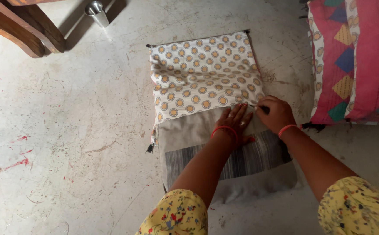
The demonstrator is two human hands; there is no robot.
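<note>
A: How far on can the covering be judged to be?

B: About half. The near part of the grey cushion, with its band of dark stripes, is left bare on the concrete floor; the far part is already sheathed in the white cover printed with yellow circles. The cover's open edge is seen across the cushion's middle, so the near half is judged to remain.

A: And the hands?

B: The left hand is laid flat, fingers spread, on the cushion just at the cover's edge. The right hand is closed narrowly, the edge of the cover pinched at the cushion's right side.

A: What is counted, from near to far?

B: Two hands, each wrist ringed by one red bangle; two yellow flowered sleeves. One cushion, one cover. Small dark tassels are seen at the cover's corners, though not all can be made out. To the right, a pink patchwork quilt is spread. At the far edge of the floor, one steel tumbler is stood beside one piece of dark wooden furniture.
</note>
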